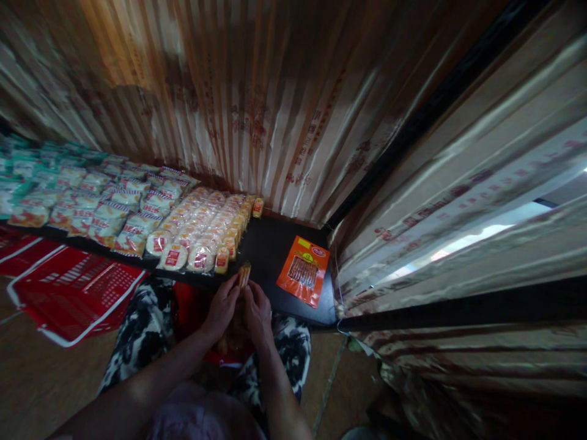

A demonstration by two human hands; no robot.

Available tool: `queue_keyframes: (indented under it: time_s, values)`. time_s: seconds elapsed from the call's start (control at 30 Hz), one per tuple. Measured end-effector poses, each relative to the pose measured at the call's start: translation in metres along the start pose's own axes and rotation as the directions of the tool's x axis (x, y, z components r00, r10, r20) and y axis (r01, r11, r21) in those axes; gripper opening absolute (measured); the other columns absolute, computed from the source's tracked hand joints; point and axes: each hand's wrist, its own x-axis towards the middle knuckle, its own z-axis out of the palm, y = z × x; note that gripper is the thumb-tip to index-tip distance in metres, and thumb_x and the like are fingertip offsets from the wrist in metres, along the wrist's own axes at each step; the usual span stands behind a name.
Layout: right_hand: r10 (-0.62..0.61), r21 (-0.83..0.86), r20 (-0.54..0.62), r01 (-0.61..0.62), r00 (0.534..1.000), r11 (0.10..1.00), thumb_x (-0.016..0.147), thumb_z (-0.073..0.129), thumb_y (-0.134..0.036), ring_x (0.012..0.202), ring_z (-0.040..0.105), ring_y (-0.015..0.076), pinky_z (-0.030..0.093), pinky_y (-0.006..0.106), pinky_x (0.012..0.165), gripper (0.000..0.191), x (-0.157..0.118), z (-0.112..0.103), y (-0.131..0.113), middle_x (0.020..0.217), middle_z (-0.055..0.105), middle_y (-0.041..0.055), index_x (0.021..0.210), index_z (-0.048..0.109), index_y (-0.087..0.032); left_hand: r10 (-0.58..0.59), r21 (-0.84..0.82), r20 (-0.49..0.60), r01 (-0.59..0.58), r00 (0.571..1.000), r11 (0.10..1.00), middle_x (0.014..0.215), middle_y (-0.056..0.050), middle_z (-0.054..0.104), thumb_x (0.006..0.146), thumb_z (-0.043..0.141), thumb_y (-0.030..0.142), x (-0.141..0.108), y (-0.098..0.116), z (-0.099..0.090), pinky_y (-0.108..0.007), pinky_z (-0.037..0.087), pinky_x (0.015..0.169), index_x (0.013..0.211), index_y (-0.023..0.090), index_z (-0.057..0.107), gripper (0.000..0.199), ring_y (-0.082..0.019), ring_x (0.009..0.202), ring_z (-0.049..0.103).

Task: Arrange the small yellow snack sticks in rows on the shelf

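Observation:
Between my fingertips, at the front edge of the dark table, is a small wrapped snack pack. My left hand pinches it from one side, and my right hand grips it from the other. Just beyond stands a row of small yellow snack packs. Left of that row lie round white wrapped crackers in lines. Under my hands, between my knees, a red basket holds more small packs, dim and partly hidden by my arms.
White-and-orange snack bags and green bags fill the table's left part. An orange packet lies flat on the black tabletop at right. Red baskets sit on the floor at left. Pleated curtains enclose the back and right.

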Motion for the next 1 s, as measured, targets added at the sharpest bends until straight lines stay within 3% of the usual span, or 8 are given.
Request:
queue_keyframes:
  time_s: [0.17,0.4,0.53,0.77,1.0]
  values:
    - [0.001,-0.068,0.009,0.000,1.000,0.998,0.084,0.049,-0.042,0.086,0.064,0.0184,0.047,0.026,0.076,0.034,0.003,-0.001,-0.004,0.094,0.070,0.0047,0.101,0.066,-0.017,0.094,0.109,0.004,-0.094,0.996,0.990,0.119,-0.006,0.061,0.080,0.050,0.019,-0.001,-0.002,0.000,-0.033,0.031,0.106,0.107,0.019,0.063,0.030,-0.019,0.115,0.051]
    - [-0.036,-0.232,-0.036,0.027,0.999,0.972,0.081,0.052,-0.038,0.083,0.063,0.0198,0.046,0.028,0.075,0.031,0.010,-0.002,0.001,0.091,0.069,0.0067,0.099,0.066,-0.016,0.152,0.129,0.008,-0.152,0.988,0.980,0.116,-0.008,0.060,0.080,0.048,0.019,-0.001,0.000,0.002,-0.032,0.032,0.104,0.104,0.017,0.063,0.028,-0.019,0.113,0.052]
    - [-0.028,-0.211,-0.034,0.021,0.999,0.977,0.080,0.053,-0.035,0.079,0.063,0.0185,0.047,0.028,0.072,0.030,0.013,-0.005,0.002,0.089,0.070,0.0054,0.101,0.064,-0.017,0.129,0.136,-0.012,-0.126,0.992,0.983,0.113,-0.006,0.062,0.078,0.050,0.017,-0.002,0.003,0.004,-0.033,0.032,0.104,0.098,0.020,0.064,0.024,-0.019,0.111,0.053]
    - [-0.039,-0.276,-0.081,0.015,0.996,0.961,0.078,0.055,-0.034,0.079,0.064,0.0191,0.047,0.029,0.072,0.030,0.020,-0.010,0.003,0.088,0.071,0.0049,0.103,0.065,-0.020,0.118,0.115,-0.028,-0.114,0.993,0.987,0.111,-0.007,0.063,0.076,0.055,0.018,0.006,-0.003,0.005,-0.033,0.037,0.099,0.104,0.019,0.061,0.029,-0.020,0.105,0.056]
    - [-0.049,-0.248,-0.038,0.038,0.998,0.968,0.077,0.054,-0.029,0.082,0.065,0.0186,0.048,0.029,0.075,0.027,0.028,-0.012,0.008,0.091,0.070,0.0049,0.101,0.065,-0.020,0.183,0.179,-0.012,-0.178,0.983,0.968,0.109,-0.008,0.063,0.074,0.057,0.017,0.016,-0.006,0.006,-0.035,0.037,0.099,0.101,0.018,0.063,0.028,-0.021,0.105,0.055]
